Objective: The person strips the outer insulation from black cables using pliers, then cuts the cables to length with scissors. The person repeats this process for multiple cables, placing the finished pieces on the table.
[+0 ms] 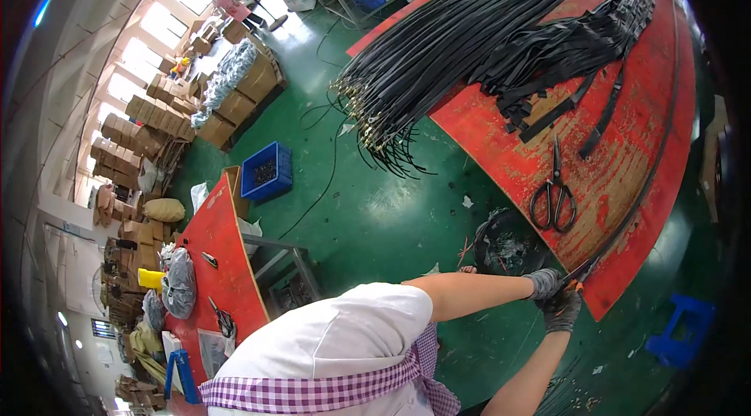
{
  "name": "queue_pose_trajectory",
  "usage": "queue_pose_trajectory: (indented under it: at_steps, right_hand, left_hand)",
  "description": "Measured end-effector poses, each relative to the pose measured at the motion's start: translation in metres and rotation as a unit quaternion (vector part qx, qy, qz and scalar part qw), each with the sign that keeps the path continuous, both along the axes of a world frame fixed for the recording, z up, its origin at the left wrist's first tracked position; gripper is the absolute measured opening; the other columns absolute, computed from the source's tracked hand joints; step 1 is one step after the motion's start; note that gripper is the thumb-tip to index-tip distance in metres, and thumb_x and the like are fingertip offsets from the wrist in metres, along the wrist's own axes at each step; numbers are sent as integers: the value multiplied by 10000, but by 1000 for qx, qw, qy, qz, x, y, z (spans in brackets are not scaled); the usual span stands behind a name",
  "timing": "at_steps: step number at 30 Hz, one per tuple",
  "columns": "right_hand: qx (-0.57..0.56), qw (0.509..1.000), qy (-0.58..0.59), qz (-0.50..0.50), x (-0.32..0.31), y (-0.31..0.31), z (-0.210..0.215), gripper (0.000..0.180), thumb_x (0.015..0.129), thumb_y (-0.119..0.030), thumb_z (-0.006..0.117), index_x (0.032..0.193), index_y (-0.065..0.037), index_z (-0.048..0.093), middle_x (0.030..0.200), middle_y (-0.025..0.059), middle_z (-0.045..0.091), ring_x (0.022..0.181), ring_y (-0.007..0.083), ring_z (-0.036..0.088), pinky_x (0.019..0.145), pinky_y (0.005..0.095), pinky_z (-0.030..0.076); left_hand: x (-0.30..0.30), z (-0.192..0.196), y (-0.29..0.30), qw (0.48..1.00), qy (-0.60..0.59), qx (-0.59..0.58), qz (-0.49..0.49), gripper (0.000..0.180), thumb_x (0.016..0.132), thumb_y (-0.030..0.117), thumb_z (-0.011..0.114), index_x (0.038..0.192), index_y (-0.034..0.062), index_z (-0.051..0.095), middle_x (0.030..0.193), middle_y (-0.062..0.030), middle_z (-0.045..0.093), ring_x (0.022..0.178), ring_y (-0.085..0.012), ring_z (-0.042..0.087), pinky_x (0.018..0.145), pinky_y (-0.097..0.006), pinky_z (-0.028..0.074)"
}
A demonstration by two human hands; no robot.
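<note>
My left hand, in a grey glove, is closed at the near corner of the red worktable. It grips the end of a long black strap that runs along the table's right side. Just below and touching it, my right hand, also gloved, has its fingers curled. A small orange piece shows at its fingertips; what it belongs to is too small to tell. Black-handled scissors lie with blades partly spread on the worn tabletop, left of the strap.
A thick bundle of black cables overhangs the table's left edge, beside a heap of black straps. Below the edge stands a black bin with scraps. A blue stool is at right, a blue crate and second red table at left.
</note>
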State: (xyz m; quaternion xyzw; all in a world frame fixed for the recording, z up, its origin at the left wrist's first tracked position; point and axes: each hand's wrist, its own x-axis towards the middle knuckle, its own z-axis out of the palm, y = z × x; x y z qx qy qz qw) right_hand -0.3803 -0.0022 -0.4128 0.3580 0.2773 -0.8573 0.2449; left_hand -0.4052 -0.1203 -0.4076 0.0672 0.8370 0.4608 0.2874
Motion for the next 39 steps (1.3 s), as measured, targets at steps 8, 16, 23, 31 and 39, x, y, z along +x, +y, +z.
queue_pose_trajectory:
  at_steps: [8,16,23,31,39]
  right_hand:
    - [13,999,32,26,5,-7,11,399,718,-357,382,965,-58,474,935,125,521,789,288,506,579,407,424]
    - [16,999,12,25,4,1,-2,404,735,-370,368,966,-59,480,940,125,527,812,275,513,626,403,434]
    - [-2,997,32,77,1,8,-17,477,713,-409,342,1021,-71,481,993,124,523,888,282,504,707,412,431]
    - [14,998,10,58,-3,-12,-7,429,740,-415,379,1016,-100,471,938,94,529,798,242,523,594,357,438]
    - [103,993,-37,31,-4,1,5,71,663,-178,511,680,-140,454,560,16,444,436,156,409,343,260,287]
  left_hand:
    - [0,4,-1,994,-94,-51,19,227,759,231,446,838,45,549,724,-151,565,721,-300,543,611,-369,422]
    - [-6,2,-3,994,-91,-63,-23,262,731,232,467,870,18,531,779,-166,564,739,-313,536,635,-375,424]
    - [3,5,3,990,-50,-12,134,322,732,265,474,908,0,525,824,-193,557,794,-333,528,666,-379,424]
    - [-15,8,-6,990,-41,-106,-86,308,734,281,439,868,33,563,803,-172,571,765,-303,551,655,-378,433]
    - [-37,32,-9,993,-44,-56,-90,448,797,398,321,935,33,540,914,-185,547,877,-315,512,747,-388,393]
